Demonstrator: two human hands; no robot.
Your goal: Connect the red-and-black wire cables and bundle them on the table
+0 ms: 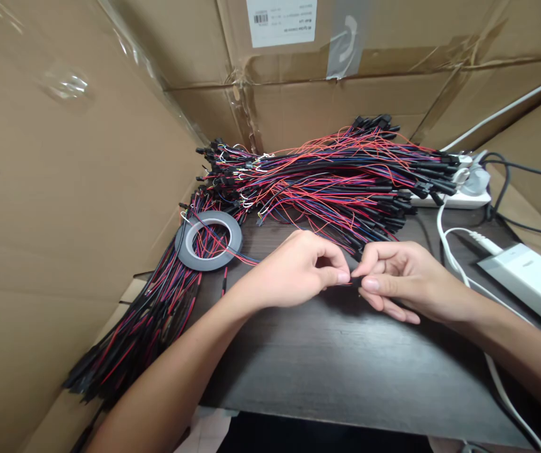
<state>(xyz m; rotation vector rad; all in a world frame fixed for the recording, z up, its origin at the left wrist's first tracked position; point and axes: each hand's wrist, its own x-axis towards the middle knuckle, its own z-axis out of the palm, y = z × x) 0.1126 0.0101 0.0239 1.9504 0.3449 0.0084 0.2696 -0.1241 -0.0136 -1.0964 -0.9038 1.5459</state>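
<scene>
My left hand [294, 269] is closed in a pinch on thin red and blue wires [248, 258], which run in from the left across the tape roll. A short red end shows just under its fingertips. Close beside it, my right hand [395, 280] pinches a small black piece [356, 281] between thumb and forefinger, its other fingers loosely curled. Whether that piece is tape or a connector is hidden by the fingers. Both hands hover over the dark tabletop [327, 365], fingertips almost touching. Left of my left hand lies a grey-black roll of tape [235, 238] on the wires.
A large heap of red, blue and black wire harnesses [327, 167] lies along the back. Another bundle [143, 327] hangs over the left edge. At right are a white power strip [459, 200], a white adapter box [529, 280] and loose cables. Cardboard walls [72, 207] enclose the table.
</scene>
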